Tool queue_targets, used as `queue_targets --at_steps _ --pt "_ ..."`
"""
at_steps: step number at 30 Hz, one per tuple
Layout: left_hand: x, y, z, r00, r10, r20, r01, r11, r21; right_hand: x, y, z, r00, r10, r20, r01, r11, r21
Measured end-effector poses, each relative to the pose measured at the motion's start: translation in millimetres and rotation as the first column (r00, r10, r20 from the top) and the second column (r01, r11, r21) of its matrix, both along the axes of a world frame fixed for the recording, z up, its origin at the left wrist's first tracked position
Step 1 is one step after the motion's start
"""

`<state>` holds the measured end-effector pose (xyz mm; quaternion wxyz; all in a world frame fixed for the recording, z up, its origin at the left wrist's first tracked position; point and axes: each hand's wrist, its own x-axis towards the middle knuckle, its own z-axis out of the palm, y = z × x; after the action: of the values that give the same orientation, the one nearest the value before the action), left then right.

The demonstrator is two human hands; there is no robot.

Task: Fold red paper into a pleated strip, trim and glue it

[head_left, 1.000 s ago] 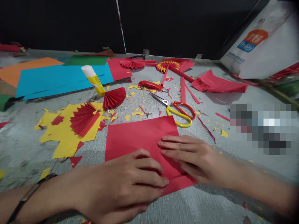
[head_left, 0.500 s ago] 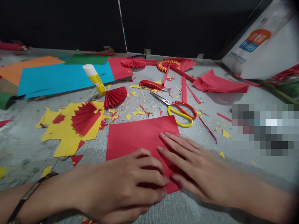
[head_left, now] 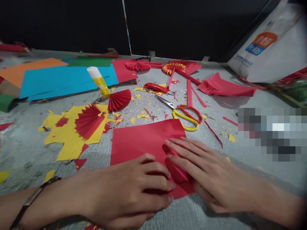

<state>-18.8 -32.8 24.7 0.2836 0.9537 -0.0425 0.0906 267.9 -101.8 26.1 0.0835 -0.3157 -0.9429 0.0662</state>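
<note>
A sheet of red paper (head_left: 141,140) lies on the grey table in front of me. My left hand (head_left: 134,188) rests over its lower part, fingers bent and slightly apart, tips pressing down near the lower right. Across the paper's right side my right hand (head_left: 199,169) lies with fingers stretched out; its thumb is mostly hidden. Between the hands the paper's right part looks raised or creased, with a dark shadow. Just beyond the sheet are scissors (head_left: 183,113) with one red and one yellow handle, blades apart.
Left of the sheet, a pleated red fan (head_left: 88,121) lies on yellow paper (head_left: 69,150). A glue stick (head_left: 98,82) stands by another red fan (head_left: 120,99). Farther back are a red-handled cutter (head_left: 157,87), blue paper (head_left: 64,80), and a white bag (head_left: 271,60) at right. Scraps litter the table.
My right hand has slid a little to the right, its thumb drawing under the palm. More of the paper's right part shows between the hands. My left hand has barely moved.
</note>
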Motion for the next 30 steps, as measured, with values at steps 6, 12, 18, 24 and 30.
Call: queue_targets --at_steps 6,12,18,24,30 --pt "0.2 0.3 -4.4 0.999 -0.013 -0.03 0.013 1.0 0.011 -14.1 -9.7 -9.3 0.983 -0.051 -0.176 0.051 0.999 -0.004" --pt "0.4 7.9 2.9 0.993 -0.072 -0.098 0.069 0.997 -0.032 -10.3 -10.2 -13.1 0.991 -0.062 -0.117 0.05 0.993 -0.105" --pt "-0.8 10.3 18.7 0.991 -0.042 -0.125 0.035 0.998 -0.058 -9.8 -8.5 -16.2 0.992 -0.069 -0.105 0.054 0.988 -0.145" --pt "-3.9 8.0 20.2 0.99 -0.021 -0.139 0.014 0.999 -0.051 -10.5 -12.9 -12.2 0.993 -0.099 -0.066 0.085 0.977 -0.194" --pt "0.1 14.5 13.1 0.974 -0.122 -0.193 0.108 0.991 -0.082 -3.1 -18.2 0.7 0.991 -0.136 -0.014 0.128 0.957 -0.261"
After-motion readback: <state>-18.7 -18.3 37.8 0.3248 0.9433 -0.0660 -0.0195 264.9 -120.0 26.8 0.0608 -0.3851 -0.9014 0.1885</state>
